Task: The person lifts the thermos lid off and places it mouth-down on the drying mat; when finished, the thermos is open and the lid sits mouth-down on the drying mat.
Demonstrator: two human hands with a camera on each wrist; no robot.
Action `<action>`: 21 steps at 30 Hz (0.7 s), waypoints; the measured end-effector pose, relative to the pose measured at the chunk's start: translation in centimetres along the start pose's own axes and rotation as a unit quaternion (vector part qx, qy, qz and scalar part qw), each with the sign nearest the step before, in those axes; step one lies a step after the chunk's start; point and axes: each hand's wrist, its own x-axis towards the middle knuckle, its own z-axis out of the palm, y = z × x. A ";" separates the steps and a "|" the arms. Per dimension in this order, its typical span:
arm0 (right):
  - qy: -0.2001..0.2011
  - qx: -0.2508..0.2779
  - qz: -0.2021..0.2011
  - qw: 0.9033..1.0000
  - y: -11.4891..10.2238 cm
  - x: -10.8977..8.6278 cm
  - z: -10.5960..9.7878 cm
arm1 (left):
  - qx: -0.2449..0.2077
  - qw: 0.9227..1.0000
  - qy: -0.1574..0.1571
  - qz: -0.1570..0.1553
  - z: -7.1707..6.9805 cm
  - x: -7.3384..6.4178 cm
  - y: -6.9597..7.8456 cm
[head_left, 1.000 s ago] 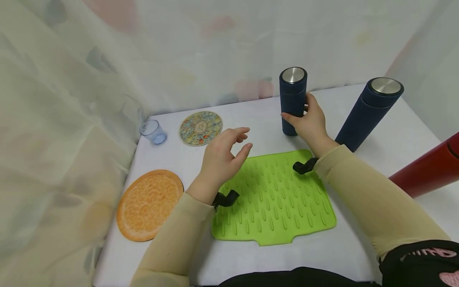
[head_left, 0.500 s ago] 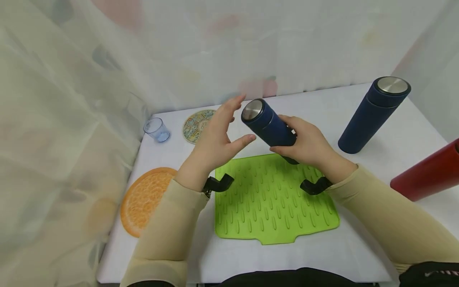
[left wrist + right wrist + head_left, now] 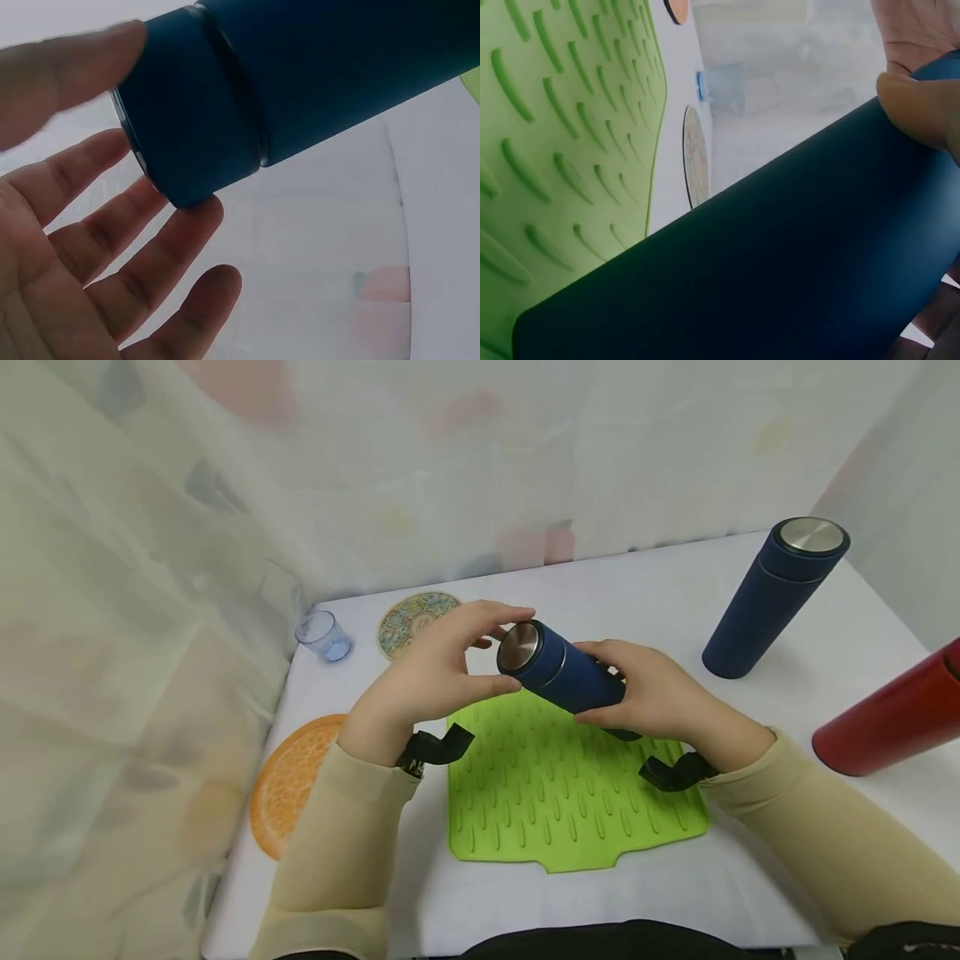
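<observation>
A dark blue vacuum flask (image 3: 573,675) with a steel-topped lid lies tilted above the green mat (image 3: 540,802), its lid end to the left. My right hand (image 3: 652,689) grips its body, thumb on the near side and fingers behind. In the right wrist view the flask's body (image 3: 750,255) slants up under the thumb (image 3: 922,109). At the lid end is my left hand (image 3: 435,664), fingers spread and thumb below. The left wrist view has the thumb (image 3: 82,71) overlapping the lid (image 3: 187,105), with the fingertips right at its edge.
Another blue flask (image 3: 772,597) stands at the right, with a red flask (image 3: 892,710) nearer the front. To the left are a small blue glass (image 3: 324,637), a patterned round coaster (image 3: 405,622) and an orange round mat (image 3: 288,789). A curtain hangs behind the table.
My right hand has lifted the flask from the back of the table, tipped it leftward and brought it nearer over the mat. My left hand has come to its lid.
</observation>
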 end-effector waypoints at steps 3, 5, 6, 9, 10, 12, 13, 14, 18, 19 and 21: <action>-0.005 -0.010 -0.006 1.000 -0.1 -0.2 0.3 | 0.011 1.000 0.010 0.001 0.5 -0.3 0.0; -0.003 -0.019 -0.010 1.000 -0.2 -0.4 0.4 | 0.024 0.999 0.023 -0.015 0.9 -0.5 0.1; -0.002 -0.023 -0.012 1.000 -0.3 -0.5 0.4 | 0.035 0.999 0.030 -0.026 1.1 -0.5 0.2; 0.002 -0.032 -0.020 0.999 -0.5 -0.7 0.6 | 0.083 0.993 0.056 -0.066 1.7 -0.7 0.5; 0.003 -0.034 -0.022 0.999 -0.5 -0.8 0.7 | 0.097 0.990 0.063 -0.076 1.9 -0.8 0.6; 0.007 -0.036 -0.027 0.999 -0.6 -0.9 0.7 | 0.118 0.987 0.075 -0.085 2.2 -0.8 0.7; 0.009 -0.037 -0.029 0.999 -0.6 -0.9 0.7 | 0.120 0.986 0.078 -0.083 2.3 -0.9 0.7; 0.011 -0.039 -0.031 0.999 -0.6 -1.0 0.8 | 0.116 0.987 0.078 -0.077 2.3 -1.0 0.6; 0.018 -0.046 -0.040 0.998 -0.6 -0.9 0.8 | 0.062 0.997 0.052 0.000 1.6 -1.5 0.2; 0.018 -0.048 -0.043 0.998 -0.6 -0.8 0.8 | 0.047 0.998 0.040 0.022 1.4 -1.6 0.1; 0.017 -0.051 -0.044 0.998 -0.6 -0.7 0.8 | 0.024 0.998 0.015 0.060 0.9 -1.8 0.1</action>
